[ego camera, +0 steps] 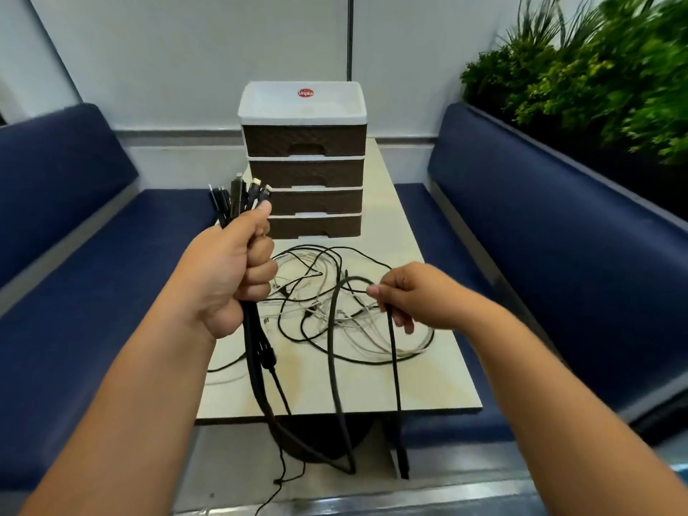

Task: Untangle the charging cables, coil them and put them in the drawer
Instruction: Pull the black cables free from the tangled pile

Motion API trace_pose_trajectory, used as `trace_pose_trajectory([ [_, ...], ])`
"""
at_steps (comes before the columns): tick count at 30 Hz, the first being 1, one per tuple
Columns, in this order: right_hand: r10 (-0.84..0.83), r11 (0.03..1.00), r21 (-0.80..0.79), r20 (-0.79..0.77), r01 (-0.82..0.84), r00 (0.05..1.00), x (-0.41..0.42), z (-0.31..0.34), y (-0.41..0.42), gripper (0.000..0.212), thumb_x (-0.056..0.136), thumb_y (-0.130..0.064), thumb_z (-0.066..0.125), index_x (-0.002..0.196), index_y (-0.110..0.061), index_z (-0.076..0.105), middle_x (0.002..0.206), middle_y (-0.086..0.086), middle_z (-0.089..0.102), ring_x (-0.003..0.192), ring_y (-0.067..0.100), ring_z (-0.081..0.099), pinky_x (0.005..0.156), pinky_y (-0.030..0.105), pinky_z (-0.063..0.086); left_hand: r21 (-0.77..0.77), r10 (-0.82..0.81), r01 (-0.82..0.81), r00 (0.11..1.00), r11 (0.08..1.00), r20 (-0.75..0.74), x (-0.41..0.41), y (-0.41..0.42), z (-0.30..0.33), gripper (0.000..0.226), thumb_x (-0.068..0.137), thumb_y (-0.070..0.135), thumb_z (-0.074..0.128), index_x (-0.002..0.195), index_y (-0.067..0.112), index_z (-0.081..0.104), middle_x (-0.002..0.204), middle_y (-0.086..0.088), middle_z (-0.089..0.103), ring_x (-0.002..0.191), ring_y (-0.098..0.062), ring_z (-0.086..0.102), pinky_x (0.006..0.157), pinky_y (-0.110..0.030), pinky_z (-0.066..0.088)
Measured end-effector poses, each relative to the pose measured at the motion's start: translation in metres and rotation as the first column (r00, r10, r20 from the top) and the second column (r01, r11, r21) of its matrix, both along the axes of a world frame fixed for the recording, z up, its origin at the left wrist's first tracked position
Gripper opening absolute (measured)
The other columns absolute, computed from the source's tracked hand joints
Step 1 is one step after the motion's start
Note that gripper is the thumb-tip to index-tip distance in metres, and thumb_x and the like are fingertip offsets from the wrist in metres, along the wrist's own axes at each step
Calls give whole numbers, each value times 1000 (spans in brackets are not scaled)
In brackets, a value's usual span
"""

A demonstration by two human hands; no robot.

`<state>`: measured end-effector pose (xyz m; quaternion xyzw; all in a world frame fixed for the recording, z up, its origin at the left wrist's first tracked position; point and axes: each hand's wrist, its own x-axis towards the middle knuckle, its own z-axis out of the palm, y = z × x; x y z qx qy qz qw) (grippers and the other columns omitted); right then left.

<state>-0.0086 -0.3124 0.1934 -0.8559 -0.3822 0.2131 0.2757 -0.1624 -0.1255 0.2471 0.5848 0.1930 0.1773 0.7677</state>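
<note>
My left hand (238, 266) grips a bundle of black cables (257, 351) in a fist, their plug ends (242, 191) sticking up above the thumb. The bundle hangs down past the table's front edge. My right hand (405, 296) pinches a thick black cable (392, 351) that loops over from the left and drops below the table. A tangle of thin black and white cables (335, 310) lies on the pale table (372, 389) between the hands. A small drawer unit (303, 169) with brown drawer fronts and a white top stands at the table's far end, all drawers closed.
Blue padded benches run along both sides, the left bench (93, 273) and the right bench (558, 273). Green plants (595, 68) fill a planter behind the right bench. A white wall stands behind the drawer unit.
</note>
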Motion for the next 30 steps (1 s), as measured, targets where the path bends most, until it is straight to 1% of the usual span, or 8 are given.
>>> trace_pose_trajectory([
  [5, -8, 996, -85, -155, -5, 988, -12, -53, -19, 35, 100, -38, 51, 76, -13, 58, 62, 3, 65, 49, 17, 61, 57, 24, 47, 35, 15, -17, 999, 999, 42, -9, -19, 4, 43, 94, 35, 56, 60, 27, 30, 45, 10, 17, 37, -5, 13, 37, -14, 10],
  [11, 7, 958, -264, -367, -112, 930, -35, -129, -40, 16, 101, -19, 44, 100, -9, 57, 67, 6, 64, 53, 20, 62, 56, 28, 48, -4, 4, -4, 996, 1000, 90, -22, -29, 10, 48, 90, 49, 53, 57, 25, 27, 44, 11, 16, 34, -3, 14, 36, -15, 8],
  [15, -51, 935, -328, -497, -133, 866, -45, -174, -53, 18, 99, -10, 45, 111, -12, 58, 86, 12, 66, 62, 20, 62, 54, 22, 50, -21, 15, -13, 995, 1000, 104, -32, -31, 8, 51, 92, 51, 50, 55, 24, 28, 44, 11, 16, 35, -4, 13, 37, -17, 6],
  [19, -107, 940, -339, -425, -49, 899, -46, -201, -65, 25, 97, -7, 43, 114, -15, 59, 101, 13, 68, 65, 18, 64, 55, 21, 46, -51, 17, -10, 992, 999, 125, -34, -34, 6, 51, 95, 49, 48, 55, 25, 27, 43, 11, 16, 35, -4, 12, 38, -18, 5],
  [22, -44, 912, -397, -342, -102, 939, -44, -203, -67, 42, 96, -4, 40, 135, -15, 52, 119, 10, 64, 88, 25, 66, 57, 19, 45, -73, 15, -3, 987, 997, 159, -36, -36, 8, 50, 95, 49, 47, 56, 25, 26, 42, 11, 16, 34, -3, 12, 37, -17, 5],
  [24, 32, 895, -421, -269, -147, 963, -44, -190, -61, 45, 95, -3, 42, 138, -14, 49, 129, 10, 58, 101, 29, 63, 69, 23, 48, -77, 6, 8, 983, 997, 181, -37, -38, 9, 50, 94, 49, 47, 57, 25, 25, 42, 11, 15, 33, -3, 12, 36, -16, 5],
  [27, 3, 996, -88, -327, -33, 945, -59, -144, -35, 26, 100, -20, 49, 122, -14, 60, 109, 5, 66, 87, 24, 65, 80, 33, 52, -60, -29, 42, 978, 997, 204, -34, -48, 9, 52, 96, 47, 45, 55, 25, 23, 42, 10, 14, 34, -4, 11, 37, -16, 5],
  [30, 122, 911, 410, -389, 53, 913, -87, -78, -9, 40, 92, -49, 53, 116, -19, 64, 108, -2, 70, 100, 11, 66, 92, 32, 51, -78, -81, 100, 973, 992, 216, -26, -64, 6, 56, 98, 46, 44, 53, 24, 20, 42, 9, 12, 36, -7, 8, 39, -17, 3],
])
